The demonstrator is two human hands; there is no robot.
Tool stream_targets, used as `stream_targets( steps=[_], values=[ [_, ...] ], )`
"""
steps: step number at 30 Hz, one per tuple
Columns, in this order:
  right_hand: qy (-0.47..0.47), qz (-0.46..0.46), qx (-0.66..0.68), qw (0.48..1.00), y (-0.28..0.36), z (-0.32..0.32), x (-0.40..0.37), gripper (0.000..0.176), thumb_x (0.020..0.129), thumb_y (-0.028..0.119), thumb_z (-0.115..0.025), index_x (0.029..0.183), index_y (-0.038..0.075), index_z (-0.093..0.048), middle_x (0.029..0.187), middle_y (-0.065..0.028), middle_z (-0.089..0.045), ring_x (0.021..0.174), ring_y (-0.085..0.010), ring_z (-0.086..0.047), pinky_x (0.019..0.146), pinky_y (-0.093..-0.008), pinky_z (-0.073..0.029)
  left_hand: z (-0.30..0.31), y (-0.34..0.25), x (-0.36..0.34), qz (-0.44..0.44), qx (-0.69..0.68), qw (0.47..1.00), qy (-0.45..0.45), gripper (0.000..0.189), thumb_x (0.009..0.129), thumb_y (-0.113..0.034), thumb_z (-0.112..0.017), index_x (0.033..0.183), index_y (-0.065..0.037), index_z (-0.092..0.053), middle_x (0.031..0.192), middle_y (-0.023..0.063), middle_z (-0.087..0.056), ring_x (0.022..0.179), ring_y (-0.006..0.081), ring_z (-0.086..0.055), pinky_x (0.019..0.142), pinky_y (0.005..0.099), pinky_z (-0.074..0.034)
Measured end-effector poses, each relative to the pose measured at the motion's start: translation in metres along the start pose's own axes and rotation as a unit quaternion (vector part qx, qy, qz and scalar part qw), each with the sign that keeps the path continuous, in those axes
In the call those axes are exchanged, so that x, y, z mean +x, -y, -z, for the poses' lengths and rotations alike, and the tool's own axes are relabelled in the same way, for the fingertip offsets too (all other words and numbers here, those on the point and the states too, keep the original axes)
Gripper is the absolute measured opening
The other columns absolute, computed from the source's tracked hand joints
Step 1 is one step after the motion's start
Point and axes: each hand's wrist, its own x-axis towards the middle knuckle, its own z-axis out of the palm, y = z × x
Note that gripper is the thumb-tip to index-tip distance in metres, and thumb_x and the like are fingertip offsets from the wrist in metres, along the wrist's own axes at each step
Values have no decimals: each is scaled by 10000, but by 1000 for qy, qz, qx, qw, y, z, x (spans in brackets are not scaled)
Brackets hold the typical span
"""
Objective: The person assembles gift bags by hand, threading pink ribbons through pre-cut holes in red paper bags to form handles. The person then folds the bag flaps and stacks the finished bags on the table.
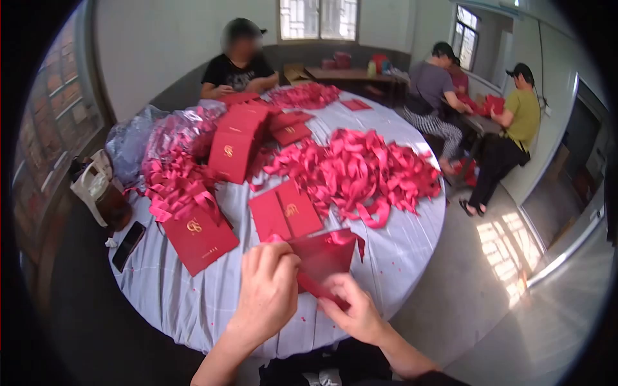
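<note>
A red paper bag [325, 257] is held tilted above the near side of the table, with a ribbon [340, 238] along its upper edge and a loose end at its right corner. My left hand [267, 283] is closed at the bag's left end; a bit of pink-red ribbon shows by its fingertips. My right hand [354, 309] pinches the bag's lower edge between thumb and fingers. Just beyond lies a flat red bag [286, 211] with a gold emblem. Another flat bag [199, 241] rests to the left, partly under ribbons. A large heap of ribbons [360, 170] spreads behind.
The round table has a pale cloth [161, 302]. Overlapping red bags [238, 138], clear plastic wrapping [132, 138] and a phone [129, 246] lie on the left. A person [238, 71] sits across; other people work at a side table [483, 122].
</note>
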Motion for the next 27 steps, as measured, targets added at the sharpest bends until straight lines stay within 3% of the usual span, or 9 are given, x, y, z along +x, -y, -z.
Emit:
stream_targets(
  steps=[2, 5, 9, 14, 15, 18, 23, 24, 27],
  values=[
    [12, 32, -60, 998, -10, 12, -8, 204, 877, 40, -633, 1069, 8, -575, 807, -117, -670, 691, -132, -651, 627, -285, -517, -5, 6, -2, -22, 49, 998, 27, 345, 667, -48, -590, 1012, -34, -591, 1036, 106, -553, 963, 287, -509, 812, 396, -380],
    [26, -68, -52, 996, -22, 31, -14, 93, 893, 38, -620, 970, -15, -622, 775, -35, -664, 654, -74, -603, 606, -219, -487, 5, -1, 11, -48, 119, 992, 21, 416, 703, -80, -577, 1115, -23, -583, 1009, 66, -577, 999, 229, -523, 856, 384, -369],
    [-16, -24, -69, 997, -1, 54, -35, 128, 914, 75, -603, 1015, 0, -621, 730, -1, -580, 636, -66, -518, 576, -227, -440, -15, 1, 20, -95, 84, 990, 59, 331, 773, -128, -639, 1085, -26, -601, 837, 51, -600, 775, 212, -575, 727, 334, -421],
    [-62, -110, -10, 992, -7, 79, -44, 126, 916, 38, -580, 997, -33, -645, 799, -11, -654, 704, -67, -591, 643, -212, -476, -30, 7, 33, -65, 46, 993, 84, 210, 785, -130, -654, 959, -36, -584, 745, 75, -592, 695, 249, -603, 668, 358, -441],
    [-114, -72, 38, 990, -19, 81, -43, 108, 888, -2, -588, 964, -74, -617, 767, -114, -671, 644, -138, -633, 608, -258, -511, -32, 9, 34, -56, 31, 994, 84, 198, 783, -122, -655, 943, -34, -578, 737, 85, -592, 690, 262, -609, 657, 373, -445],
    [-194, -31, 75, 978, -7, 79, -40, 89, 861, -22, -588, 919, -86, -610, 752, -151, -667, 591, -168, -617, 590, -274, -510, -31, 15, 35, -21, -48, 994, 91, 146, 795, -70, -636, 913, -22, -564, 751, 141, -606, 732, 327, -617, 645, 413, -461],
    [-238, 188, 88, 949, -1, 70, -19, 99, 831, 36, -677, 854, -43, -622, 960, -157, -633, 842, -165, -630, 693, -251, -497, -17, 19, 38, 61, -165, 980, 97, 149, 814, -28, -628, 954, -10, -579, 791, 191, -621, 754, 360, -637, 651, 388, -506],
    [-227, 188, 114, 949, 4, 67, -15, 129, 821, 55, -691, 833, -32, -596, 1060, -196, -602, 944, -223, -620, 781, -305, -511, -15, 20, 38, 67, -193, 975, 92, 168, 813, -45, -588, 971, 2, -557, 817, 224, -613, 779, 406, -609, 662, 453, -483],
    [-185, 222, 266, 920, 22, 47, 3, 219, 845, 103, -683, 890, -13, -502, 1062, -243, -608, 952, -330, -631, 886, -467, -508, -12, 21, 36, 90, -208, 969, 96, 187, 814, -13, -591, 997, 8, -557, 828, 213, -615, 792, 401, -606, 675, 430, -478]
  ],
)
